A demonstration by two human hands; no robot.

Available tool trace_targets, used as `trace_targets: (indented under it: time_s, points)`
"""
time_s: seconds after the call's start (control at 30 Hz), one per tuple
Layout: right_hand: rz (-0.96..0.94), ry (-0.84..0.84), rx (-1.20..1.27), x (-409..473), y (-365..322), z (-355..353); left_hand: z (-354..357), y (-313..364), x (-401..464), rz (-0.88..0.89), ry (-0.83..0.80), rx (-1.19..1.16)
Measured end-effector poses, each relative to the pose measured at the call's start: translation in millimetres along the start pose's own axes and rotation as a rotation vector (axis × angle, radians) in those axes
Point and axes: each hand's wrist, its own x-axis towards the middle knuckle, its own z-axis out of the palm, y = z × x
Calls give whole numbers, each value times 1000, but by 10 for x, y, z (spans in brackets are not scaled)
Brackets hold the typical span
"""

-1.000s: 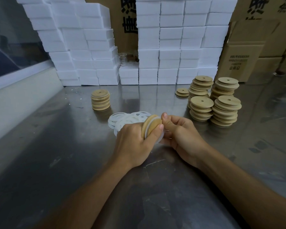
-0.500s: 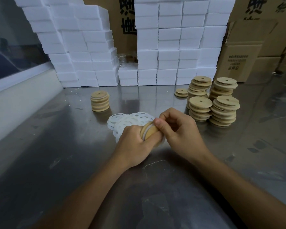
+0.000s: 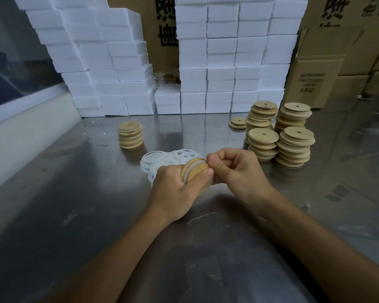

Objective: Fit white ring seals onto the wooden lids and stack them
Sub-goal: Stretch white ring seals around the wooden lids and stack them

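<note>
My left hand [image 3: 173, 189] grips a round wooden lid [image 3: 194, 171] on edge above the steel table, a white ring seal [image 3: 186, 169] showing around its rim. My right hand [image 3: 236, 169] has its fingers curled against the lid's right side, pinching the seal there. A loose pile of white ring seals [image 3: 162, 159] lies just behind my hands. A short stack of sealed lids [image 3: 130, 134] stands at the left. Several taller stacks of bare wooden lids [image 3: 280, 136] stand at the right.
The steel table [image 3: 74, 215] stretches towards me. White foam boxes [image 3: 219, 62] are piled along the back, with cardboard cartons [image 3: 315, 79] at the right. A pale wall ledge [image 3: 20, 132] borders the left side. A low pair of lids [image 3: 238, 123] lies behind the right stacks.
My right hand has curled over the lid's edge and worked the seal round it; the lid has tipped a little more towards me. The stacks have not moved.
</note>
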Motion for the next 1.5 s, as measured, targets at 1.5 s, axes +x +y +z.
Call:
trace_targets:
  time_s: [1.5]
  points:
    - [71, -31, -24, -65, 11, 58, 4, -12, -4, -54, 73, -68]
